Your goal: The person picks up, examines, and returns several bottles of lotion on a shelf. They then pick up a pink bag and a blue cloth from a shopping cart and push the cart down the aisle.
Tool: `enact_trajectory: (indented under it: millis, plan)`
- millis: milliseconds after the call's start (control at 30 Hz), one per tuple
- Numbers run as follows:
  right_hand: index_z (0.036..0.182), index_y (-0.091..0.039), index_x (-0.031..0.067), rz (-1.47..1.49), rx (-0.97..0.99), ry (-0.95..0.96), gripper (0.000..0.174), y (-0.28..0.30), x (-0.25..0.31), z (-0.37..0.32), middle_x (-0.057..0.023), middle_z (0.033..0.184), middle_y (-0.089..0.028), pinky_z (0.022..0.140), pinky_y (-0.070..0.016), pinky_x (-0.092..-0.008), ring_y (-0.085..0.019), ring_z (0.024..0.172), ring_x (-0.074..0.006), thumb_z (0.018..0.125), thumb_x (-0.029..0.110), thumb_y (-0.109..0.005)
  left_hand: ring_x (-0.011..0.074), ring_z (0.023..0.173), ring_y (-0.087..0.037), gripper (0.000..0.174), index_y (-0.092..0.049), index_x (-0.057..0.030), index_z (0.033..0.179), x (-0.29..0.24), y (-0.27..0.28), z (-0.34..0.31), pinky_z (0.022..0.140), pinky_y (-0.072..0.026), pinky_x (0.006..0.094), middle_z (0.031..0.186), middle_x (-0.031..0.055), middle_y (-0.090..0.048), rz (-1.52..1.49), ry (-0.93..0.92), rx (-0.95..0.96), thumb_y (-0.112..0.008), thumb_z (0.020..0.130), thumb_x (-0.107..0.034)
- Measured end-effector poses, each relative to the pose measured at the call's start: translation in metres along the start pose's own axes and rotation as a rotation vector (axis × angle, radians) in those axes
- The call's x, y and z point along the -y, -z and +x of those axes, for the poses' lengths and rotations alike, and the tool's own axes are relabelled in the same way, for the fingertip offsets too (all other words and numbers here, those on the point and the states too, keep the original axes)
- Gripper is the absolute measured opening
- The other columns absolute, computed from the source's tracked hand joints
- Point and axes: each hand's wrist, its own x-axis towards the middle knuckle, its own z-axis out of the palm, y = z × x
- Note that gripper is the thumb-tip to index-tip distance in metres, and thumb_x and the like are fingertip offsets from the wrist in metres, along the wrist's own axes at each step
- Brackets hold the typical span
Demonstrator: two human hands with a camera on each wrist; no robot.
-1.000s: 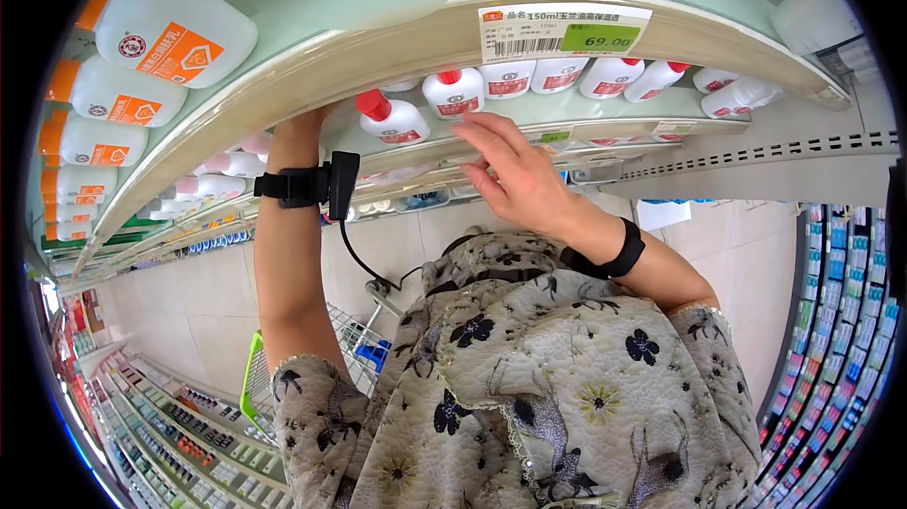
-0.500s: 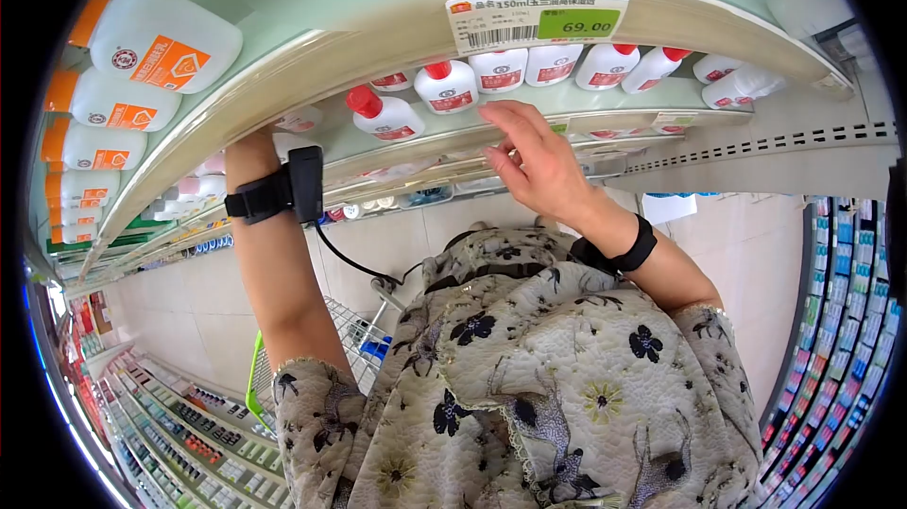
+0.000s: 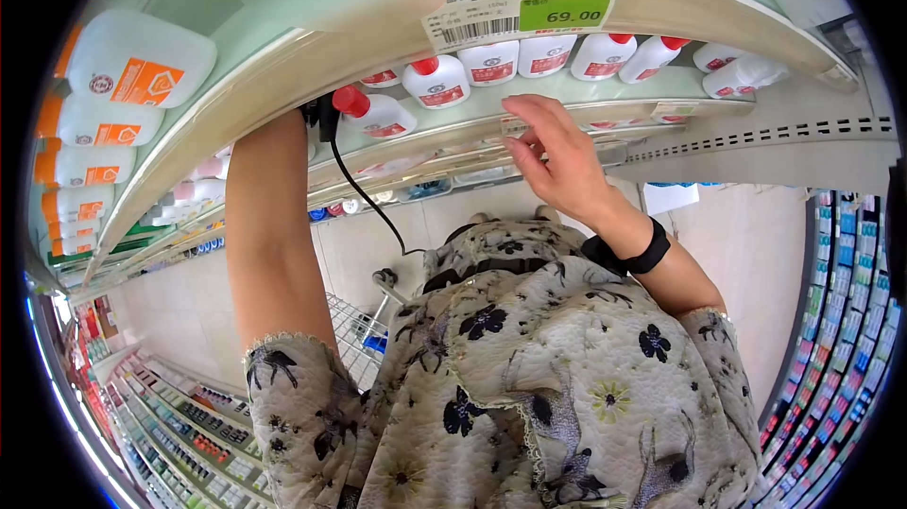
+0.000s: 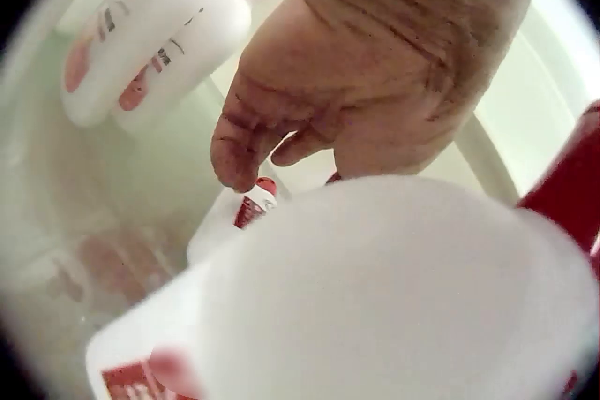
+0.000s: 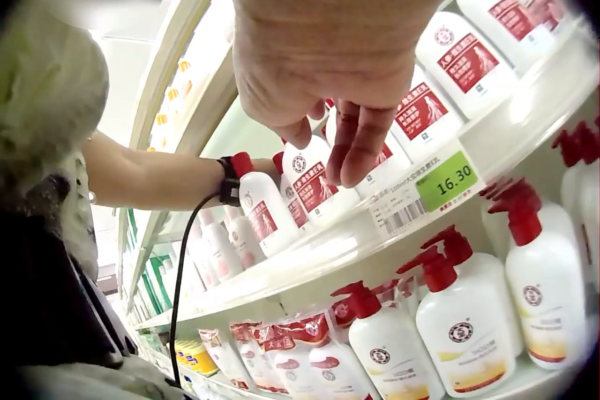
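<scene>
In the head view the left forearm (image 3: 269, 225) reaches in under a shelf edge, which hides that hand. The left wrist view shows the left hand (image 4: 347, 72) with bent fingers near a small red-labelled bottle (image 4: 216, 226); no object shows between them, and contact is unclear. A large white bottle (image 4: 394, 297) fills the foreground. The right hand (image 3: 567, 164) hangs loosely bent and holds nothing, in front of a row of white bottles with red caps (image 3: 436, 84). In the right wrist view the right hand (image 5: 337, 53) overlaps those bottles (image 5: 314, 180).
Orange-capped bottles (image 3: 151, 69) line the upper shelf at left. A shelf edge with a 69.00 price label (image 3: 529, 13) curves above the hands. Pump bottles (image 5: 464, 325) and pouches stand on a lower shelf. A shopping cart (image 3: 354, 339) is on the floor beside the person.
The left arm has first swung left, then gone deeper under the shelf, taking its wrist band mostly out of sight. The right hand has drifted a little to the right.
</scene>
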Motion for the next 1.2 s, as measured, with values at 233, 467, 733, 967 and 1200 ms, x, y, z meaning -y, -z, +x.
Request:
enact_trajectory:
  millis: [233,467,733,967,1200]
  plan:
    - [0.118,-0.05,0.0058,0.016,-0.017,-0.05,0.04,0.011,-0.006,-0.006,-0.014,0.112,-0.053,0.059,-0.0524,-0.033,-0.064,0.068,-0.0233,0.08,0.002,-0.061,0.0314,0.094,-0.059,0.027,-0.062,-0.0064,0.103,0.007,-0.008,0.004,0.084,-0.0459,0.041,0.097,0.0121,-0.065,0.007,0.0,0.028,-0.062,0.082,-0.022]
    - [0.118,-0.05,0.006,-0.013,-0.052,0.033,0.041,0.017,-0.01,0.002,-0.0144,0.108,-0.055,0.058,-0.052,-0.0321,-0.062,0.069,-0.0248,0.079,0.001,-0.062,0.0315,0.094,-0.059,0.026,-0.062,-0.0061,0.103,0.011,-0.005,-0.004,0.084,-0.0459,0.0409,0.096,0.0122,-0.065,0.006,0.004,0.016,-0.062,0.081,-0.021]
    - [0.118,-0.051,0.0064,0.012,-0.066,0.04,0.041,0.021,-0.006,0.009,-0.0139,0.105,-0.057,0.058,-0.0508,-0.0309,-0.061,0.068,-0.0233,0.079,0.001,-0.063,0.0316,0.093,-0.059,0.026,-0.062,-0.0059,0.103,0.012,0.001,-0.012,0.084,-0.046,0.0408,0.096,0.0124,-0.065,0.02,0.012,0.002,-0.062,0.081,-0.021]
    - [0.101,-0.061,0.007,-0.167,-0.208,0.299,0.022,0.042,0.021,0.063,-0.0091,0.08,-0.061,0.052,-0.047,-0.0335,-0.059,0.062,-0.0233,0.08,0.006,-0.062,0.0317,0.093,-0.059,0.026,-0.062,-0.0056,0.103,0.017,0.001,-0.015,0.084,-0.0461,0.0407,0.095,0.0125,-0.065,0.034,0.006,-0.014,-0.062,0.081,-0.02]
    - [0.09,-0.066,0.0119,-0.337,-0.205,0.455,0.011,0.035,0.034,0.077,-0.0048,0.075,-0.061,0.049,-0.0455,-0.0341,-0.058,0.061,-0.0235,0.079,0.012,-0.063,0.0318,0.092,-0.059,0.025,-0.063,-0.0054,0.102,0.019,-0.001,-0.018,0.084,-0.0461,0.0406,0.095,0.0126,-0.065,0.035,0.017,-0.034,-0.062,0.081,-0.02]
